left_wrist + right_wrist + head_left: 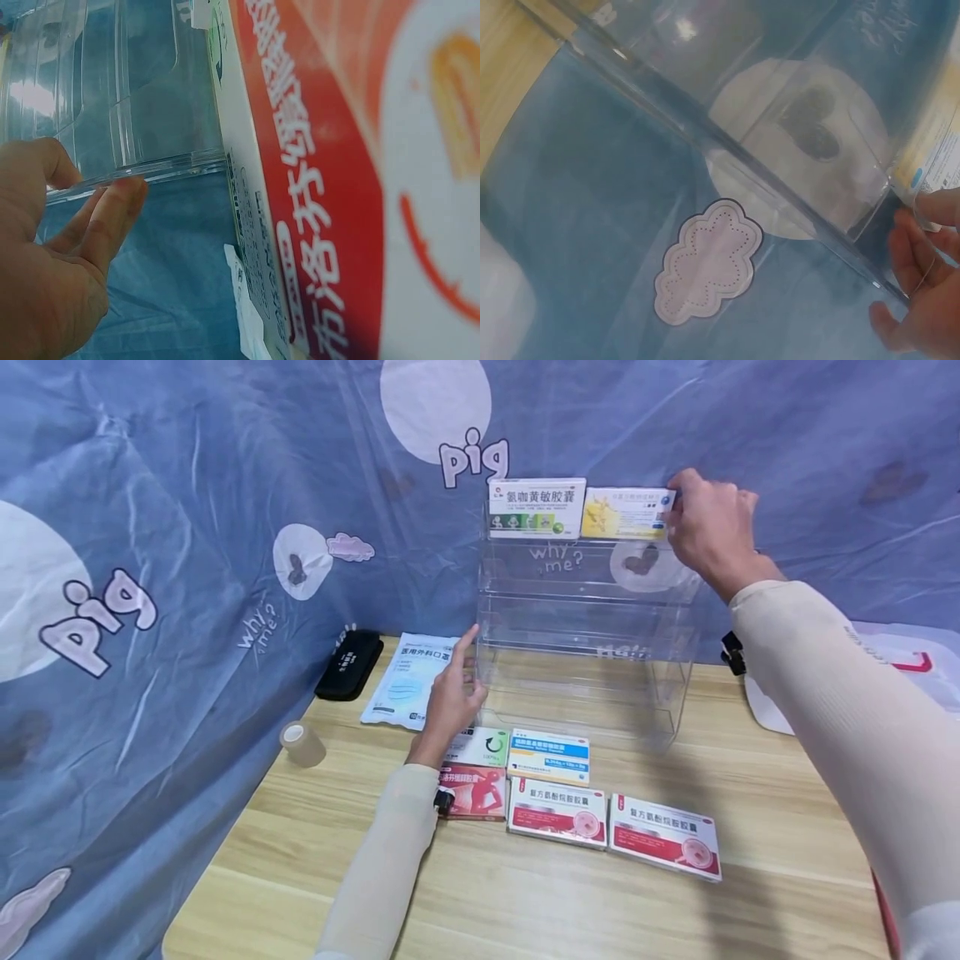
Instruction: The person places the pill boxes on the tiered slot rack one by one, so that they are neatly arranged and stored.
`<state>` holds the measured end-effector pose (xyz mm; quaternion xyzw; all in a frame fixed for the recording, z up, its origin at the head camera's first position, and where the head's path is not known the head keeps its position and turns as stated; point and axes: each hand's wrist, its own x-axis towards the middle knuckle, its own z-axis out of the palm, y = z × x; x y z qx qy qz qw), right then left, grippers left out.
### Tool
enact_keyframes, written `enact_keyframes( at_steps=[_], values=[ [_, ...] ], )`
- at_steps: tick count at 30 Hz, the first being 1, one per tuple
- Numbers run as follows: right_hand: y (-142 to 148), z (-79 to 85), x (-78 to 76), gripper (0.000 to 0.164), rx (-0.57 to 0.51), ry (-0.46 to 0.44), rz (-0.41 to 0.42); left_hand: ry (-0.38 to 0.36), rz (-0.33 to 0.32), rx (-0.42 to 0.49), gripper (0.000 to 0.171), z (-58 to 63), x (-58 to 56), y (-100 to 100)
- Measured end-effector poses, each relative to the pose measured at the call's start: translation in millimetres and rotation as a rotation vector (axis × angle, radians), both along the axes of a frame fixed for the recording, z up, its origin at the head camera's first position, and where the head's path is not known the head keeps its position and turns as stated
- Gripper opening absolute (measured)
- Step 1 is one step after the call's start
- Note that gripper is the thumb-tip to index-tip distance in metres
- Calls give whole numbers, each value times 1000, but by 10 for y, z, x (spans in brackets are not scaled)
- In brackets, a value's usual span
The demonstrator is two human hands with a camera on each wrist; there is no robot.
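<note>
Pale wood-grain tabletop (750, 793), boards running left to right, evenly lit with soft shadows. Draped behind and along the left side, a blue-grey cloth backdrop (187, 468), creased and wrinkled, printed with white circles, the word "pig" in outlined letters, "why me?" script and a small pink cloud. Glossy sheen on the folds near the top. Seen close from the right wrist: same cloth, cloud print (709, 261).
</note>
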<state>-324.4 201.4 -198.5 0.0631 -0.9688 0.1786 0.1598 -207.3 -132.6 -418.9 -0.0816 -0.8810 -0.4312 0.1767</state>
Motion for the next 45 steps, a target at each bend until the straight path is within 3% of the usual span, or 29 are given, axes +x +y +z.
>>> enact_keyframes(
  at_steps=[5, 22, 33, 39, 42, 45],
  values=[
    [38, 0, 17, 55, 11, 33, 24, 6, 5, -6, 99, 10, -4, 3],
    [197, -79, 234, 80, -90, -53, 90, 30, -4, 9, 98, -33, 17, 4],
    [457, -301, 561, 84, -234, -14, 38, 15, -2, 15, 99, -33, 19, 13],
    [640, -488, 820, 85, -211, -75, 49, 22, 4, 10, 100, -29, 10, 4],
    [781, -623, 955, 86, -177, -132, 97, 21, 7, 8, 100, -22, 4, 1],
    [949, -796, 1098, 85, -141, -250, 174, 17, -1, -1, 99, -17, -4, 6]
  ],
)
